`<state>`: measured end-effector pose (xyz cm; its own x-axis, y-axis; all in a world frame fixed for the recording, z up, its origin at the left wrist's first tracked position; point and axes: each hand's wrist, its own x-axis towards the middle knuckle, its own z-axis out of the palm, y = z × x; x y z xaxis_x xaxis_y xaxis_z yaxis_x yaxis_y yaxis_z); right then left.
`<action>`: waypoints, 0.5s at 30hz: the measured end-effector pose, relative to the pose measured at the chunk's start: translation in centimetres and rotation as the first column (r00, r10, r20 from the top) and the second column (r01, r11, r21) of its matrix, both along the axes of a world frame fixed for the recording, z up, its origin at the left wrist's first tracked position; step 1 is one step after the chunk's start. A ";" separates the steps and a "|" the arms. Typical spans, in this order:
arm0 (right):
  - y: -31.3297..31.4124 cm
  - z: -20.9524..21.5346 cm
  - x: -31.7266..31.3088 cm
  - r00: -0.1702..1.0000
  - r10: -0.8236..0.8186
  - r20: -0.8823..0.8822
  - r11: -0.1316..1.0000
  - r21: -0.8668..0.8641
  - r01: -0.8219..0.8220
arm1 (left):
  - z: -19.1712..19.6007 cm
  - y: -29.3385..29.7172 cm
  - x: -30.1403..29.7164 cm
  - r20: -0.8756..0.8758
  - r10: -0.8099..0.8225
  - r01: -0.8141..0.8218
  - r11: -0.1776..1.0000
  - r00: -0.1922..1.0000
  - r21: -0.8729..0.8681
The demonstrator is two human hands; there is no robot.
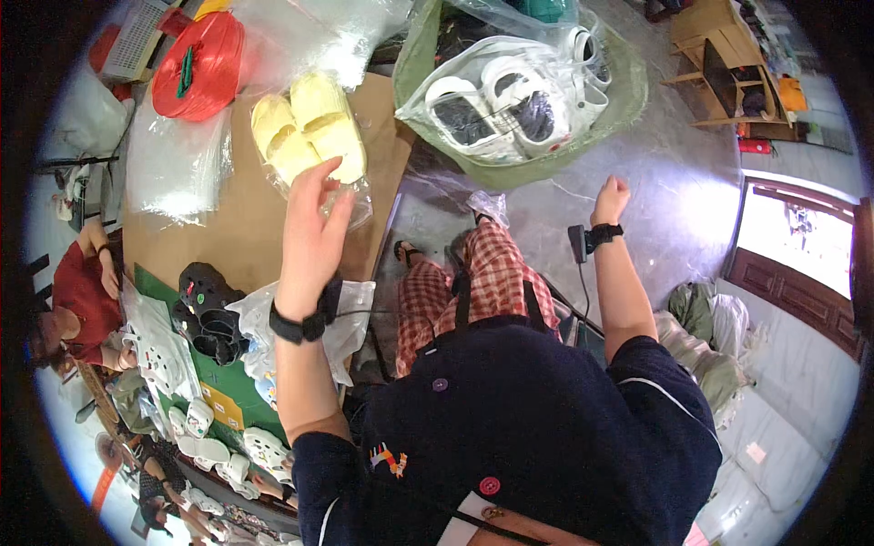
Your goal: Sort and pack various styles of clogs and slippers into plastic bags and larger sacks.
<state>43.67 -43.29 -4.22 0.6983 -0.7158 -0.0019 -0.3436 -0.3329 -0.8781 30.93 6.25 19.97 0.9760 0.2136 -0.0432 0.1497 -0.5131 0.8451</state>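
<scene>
My left hand (314,214) reaches over the table with thumb and fingers apart. Just beyond its fingertips lies a pair of yellow slides (309,132) in a clear plastic bag; whether the hand touches the bag I cannot tell. Out to the right, my right hand (611,197) is raised above the floor, its fingers curled in and nothing showing in them. Ahead of it, on the floor, a green woven sack (537,173) stands with its mouth spread, holding bagged white clogs (523,105) with dark insoles.
A brown tabletop (382,118) bears clear plastic bags (177,164) and a roll of red twine (202,68). Black shoes (211,314) and white clogs (205,446) lie at the left. A person in red (86,291) is beyond them. Filled sacks (701,355) lie right, near a doorway (792,255).
</scene>
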 end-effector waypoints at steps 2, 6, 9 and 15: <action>0.8 -3.5 -3.2 0.990 -0.117 -0.080 0.983 -0.148 0.105 | -0.5 0.7 -3.1 -0.011 0.050 -0.049 0.997 0.999 0.064; 4.2 -6.4 -7.6 0.829 0.195 -0.524 0.912 -0.215 -0.350 | -1.8 1.6 -8.5 -0.020 0.223 -0.223 0.975 0.975 0.012; 6.5 -9.7 -10.6 0.477 0.508 -0.717 0.558 -0.148 -0.816 | -4.4 2.1 -10.6 -0.115 0.226 -0.215 0.972 0.967 0.097; 13.0 -19.7 -10.7 -0.100 0.567 -0.818 0.198 0.254 -0.947 | -12.0 2.3 -11.7 -0.286 0.150 -0.002 0.888 0.946 0.460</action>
<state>32.94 -30.33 -23.94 0.6070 0.2523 -0.7536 0.0810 -0.9630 -0.2572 19.25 8.59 8.01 0.9092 0.3550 -0.2176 0.4158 -0.8006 0.4315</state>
